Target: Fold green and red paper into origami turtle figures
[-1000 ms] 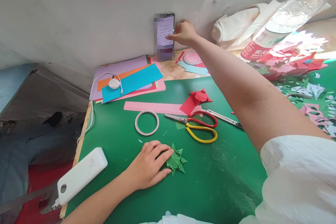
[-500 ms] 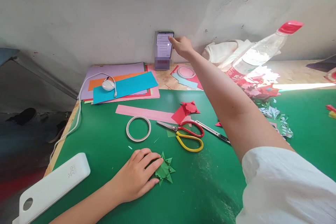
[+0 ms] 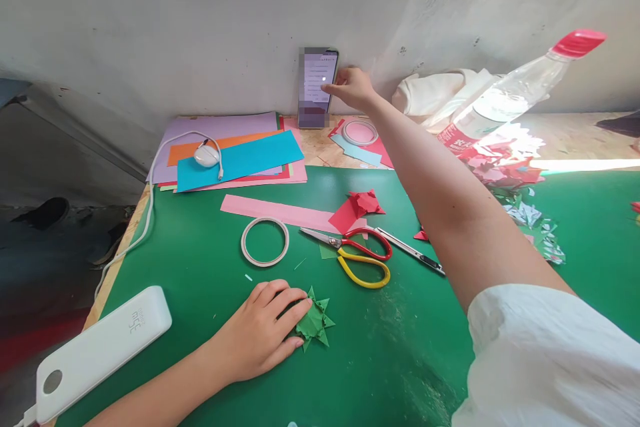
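Note:
My left hand (image 3: 265, 330) lies on the green tabletop with fingers apart. Its fingertips and thumb rest against the left edge of a green folded-paper piece (image 3: 314, 321) with several pointed tips. At the back, a phone (image 3: 316, 73) with a lit screen stands leaning against the wall. My right hand (image 3: 351, 88) is at its right edge, thumb over the screen and the other fingers curled by the side, partly hidden. Between the hands are scissors (image 3: 364, 272) with red and yellow handles, a roll of tape (image 3: 243, 248), and a red folded-paper piece (image 3: 367, 203).
Coloured paper sheets (image 3: 240, 160) and a white cable (image 3: 150, 213) lie at back left, a power bank (image 3: 105, 353) at front left. A cutter knife (image 3: 410, 250) is beside the scissors. A tilted bottle (image 3: 505, 103) and paper pieces (image 3: 515, 160) are beyond my right arm.
My right thumb has slid from the upper right of the phone screen down to its middle. The view has shifted slightly. My left hand stays on the green folded paper.

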`<action>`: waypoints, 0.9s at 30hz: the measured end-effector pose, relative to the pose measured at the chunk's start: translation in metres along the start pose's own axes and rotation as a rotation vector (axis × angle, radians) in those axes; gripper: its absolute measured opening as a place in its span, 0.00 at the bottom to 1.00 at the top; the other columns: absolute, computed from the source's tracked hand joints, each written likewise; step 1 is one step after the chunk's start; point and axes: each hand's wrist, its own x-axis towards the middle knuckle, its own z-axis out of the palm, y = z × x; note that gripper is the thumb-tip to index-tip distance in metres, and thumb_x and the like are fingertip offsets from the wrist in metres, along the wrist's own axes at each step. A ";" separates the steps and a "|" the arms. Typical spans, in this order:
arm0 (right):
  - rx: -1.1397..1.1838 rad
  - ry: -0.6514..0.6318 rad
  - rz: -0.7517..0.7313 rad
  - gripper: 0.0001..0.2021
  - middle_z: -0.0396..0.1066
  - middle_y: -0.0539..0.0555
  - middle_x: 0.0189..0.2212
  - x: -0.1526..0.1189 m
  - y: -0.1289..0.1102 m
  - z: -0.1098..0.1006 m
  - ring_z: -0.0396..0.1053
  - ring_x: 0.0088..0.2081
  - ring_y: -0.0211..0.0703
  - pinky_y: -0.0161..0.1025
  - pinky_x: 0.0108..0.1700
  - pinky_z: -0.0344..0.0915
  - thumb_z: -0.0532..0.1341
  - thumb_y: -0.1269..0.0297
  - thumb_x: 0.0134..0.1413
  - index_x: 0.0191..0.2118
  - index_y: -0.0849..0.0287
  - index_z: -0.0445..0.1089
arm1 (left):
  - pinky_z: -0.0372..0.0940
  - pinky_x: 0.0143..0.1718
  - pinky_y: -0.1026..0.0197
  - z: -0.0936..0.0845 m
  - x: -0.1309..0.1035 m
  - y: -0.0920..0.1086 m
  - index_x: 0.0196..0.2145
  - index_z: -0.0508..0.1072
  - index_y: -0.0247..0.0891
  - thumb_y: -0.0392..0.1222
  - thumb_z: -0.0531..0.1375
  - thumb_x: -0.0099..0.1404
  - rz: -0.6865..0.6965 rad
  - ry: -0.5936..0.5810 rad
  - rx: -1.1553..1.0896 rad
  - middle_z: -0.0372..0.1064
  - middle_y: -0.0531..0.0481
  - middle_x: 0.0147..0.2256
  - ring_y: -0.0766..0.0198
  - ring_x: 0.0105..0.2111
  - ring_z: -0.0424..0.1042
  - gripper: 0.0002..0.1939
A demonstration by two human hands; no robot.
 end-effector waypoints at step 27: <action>0.186 0.140 0.008 0.18 0.71 0.57 0.49 -0.015 0.003 -0.009 0.70 0.48 0.40 0.49 0.54 0.71 0.61 0.55 0.67 0.53 0.64 0.69 | 0.65 0.51 0.52 -0.001 0.001 0.000 0.60 0.64 0.35 0.42 0.59 0.70 -0.001 -0.002 -0.005 0.73 0.44 0.54 0.52 0.51 0.66 0.23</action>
